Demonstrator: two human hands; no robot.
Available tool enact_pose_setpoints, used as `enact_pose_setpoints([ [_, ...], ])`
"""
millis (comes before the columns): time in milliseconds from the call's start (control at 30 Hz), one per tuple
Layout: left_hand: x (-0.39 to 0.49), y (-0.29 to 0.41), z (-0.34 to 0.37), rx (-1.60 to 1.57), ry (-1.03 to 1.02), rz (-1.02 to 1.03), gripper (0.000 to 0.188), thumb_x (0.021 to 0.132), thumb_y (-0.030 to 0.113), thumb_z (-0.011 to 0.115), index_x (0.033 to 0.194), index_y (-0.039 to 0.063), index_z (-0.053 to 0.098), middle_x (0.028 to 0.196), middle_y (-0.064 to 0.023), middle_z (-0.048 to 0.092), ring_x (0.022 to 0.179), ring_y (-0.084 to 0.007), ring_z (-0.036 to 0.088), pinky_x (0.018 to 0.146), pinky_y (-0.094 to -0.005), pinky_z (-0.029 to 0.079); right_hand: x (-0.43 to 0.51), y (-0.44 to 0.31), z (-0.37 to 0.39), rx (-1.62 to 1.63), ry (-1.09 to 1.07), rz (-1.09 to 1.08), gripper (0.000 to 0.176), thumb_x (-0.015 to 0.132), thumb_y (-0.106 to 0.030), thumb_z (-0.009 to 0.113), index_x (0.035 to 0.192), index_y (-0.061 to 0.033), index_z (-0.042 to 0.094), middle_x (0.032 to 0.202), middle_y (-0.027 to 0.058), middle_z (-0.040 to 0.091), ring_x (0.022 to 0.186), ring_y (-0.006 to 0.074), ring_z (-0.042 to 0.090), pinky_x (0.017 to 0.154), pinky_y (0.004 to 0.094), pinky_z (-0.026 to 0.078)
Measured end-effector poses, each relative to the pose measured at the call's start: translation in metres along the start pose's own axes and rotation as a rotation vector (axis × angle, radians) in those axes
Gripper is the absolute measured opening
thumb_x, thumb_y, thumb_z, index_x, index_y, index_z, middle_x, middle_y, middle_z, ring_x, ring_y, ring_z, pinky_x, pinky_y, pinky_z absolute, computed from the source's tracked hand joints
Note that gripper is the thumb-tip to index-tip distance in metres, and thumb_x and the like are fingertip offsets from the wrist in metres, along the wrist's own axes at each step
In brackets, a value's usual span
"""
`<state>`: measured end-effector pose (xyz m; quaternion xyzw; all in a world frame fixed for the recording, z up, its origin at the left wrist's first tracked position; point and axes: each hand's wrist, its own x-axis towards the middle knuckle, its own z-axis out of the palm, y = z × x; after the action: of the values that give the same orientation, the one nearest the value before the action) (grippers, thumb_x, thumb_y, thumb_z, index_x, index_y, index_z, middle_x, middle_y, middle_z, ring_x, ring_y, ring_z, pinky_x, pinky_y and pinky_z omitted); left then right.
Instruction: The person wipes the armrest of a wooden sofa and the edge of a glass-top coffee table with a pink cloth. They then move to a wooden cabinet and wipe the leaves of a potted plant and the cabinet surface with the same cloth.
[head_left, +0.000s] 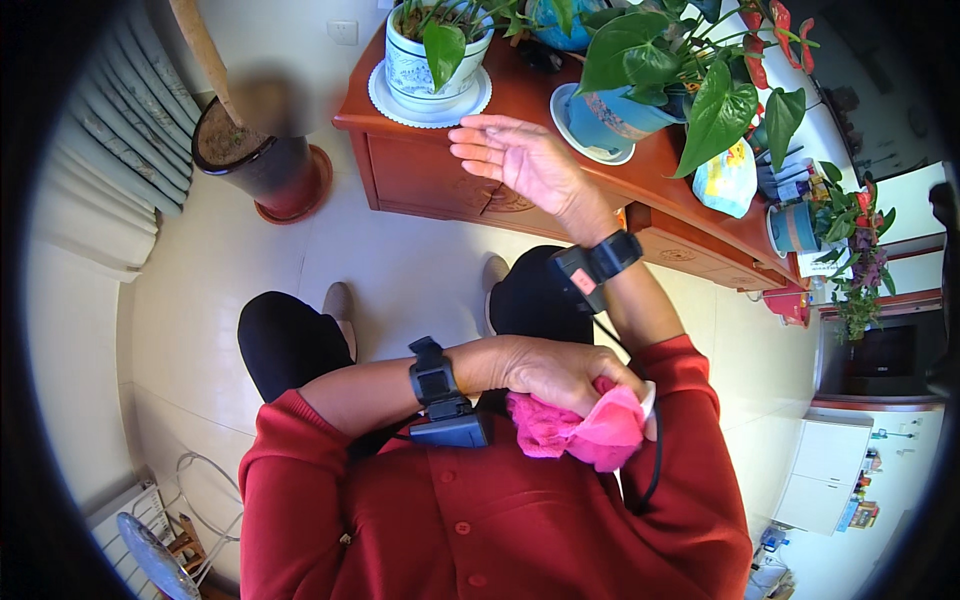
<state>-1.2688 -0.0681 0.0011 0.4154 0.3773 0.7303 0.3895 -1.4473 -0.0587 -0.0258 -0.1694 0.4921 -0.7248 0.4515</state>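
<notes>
My left hand (559, 371) is closed on a bunched pink cloth (577, 427); the forearm crosses in front of my red top, and the cloth lies close to the right sleeve. Something white shows at the cloth's edge, partly hidden by the fingers. My right hand (517, 157) is raised with palm turned up and fingers extended, holding nothing. It appears in front of the edge of a reddish wooden cabinet (420, 176), between a white patterned flowerpot (431, 67) on a scalloped saucer and a blue flowerpot (619, 124). Whether it touches the cabinet cannot be told.
A dark pot (251, 161) with a trunk stands on the floor by the curtain (120, 112). Farther along the cabinet are a packet (726, 180) and a smaller blue pot (795, 227). A wire rack (210, 495) is at lower left. A black cable runs between my wrist devices.
</notes>
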Motion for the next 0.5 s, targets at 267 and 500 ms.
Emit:
enact_pose_setpoints([
  [267,-0.012,-0.005,-0.023,0.361,0.067,-0.160,0.050,0.066,-0.001,0.060,0.115,-0.003,0.058,0.106,-0.0084,0.065,0.099,-0.0149,0.057,0.087,-0.0293,0.044,0.027,-0.008,-0.023,0.183,-0.166,-0.265,0.031,0.095,-0.011,0.048,0.122,0.0043,0.054,0.118,0.0226,0.061,0.107,0.0295,0.062,0.092,0.0390,0.052],
  [500,-0.075,0.031,-0.057,0.392,0.720,-0.207,0.036,0.080,0.006,0.061,0.115,-0.001,0.062,0.102,-0.0087,0.067,0.094,-0.0138,0.061,0.085,-0.0289,0.049,0.025,-0.012,-0.039,-0.031,-0.017,-0.306,0.035,0.094,-0.011,0.052,0.125,0.0041,0.053,0.121,0.0213,0.060,0.109,0.0281,0.062,0.095,0.0372,0.049],
])
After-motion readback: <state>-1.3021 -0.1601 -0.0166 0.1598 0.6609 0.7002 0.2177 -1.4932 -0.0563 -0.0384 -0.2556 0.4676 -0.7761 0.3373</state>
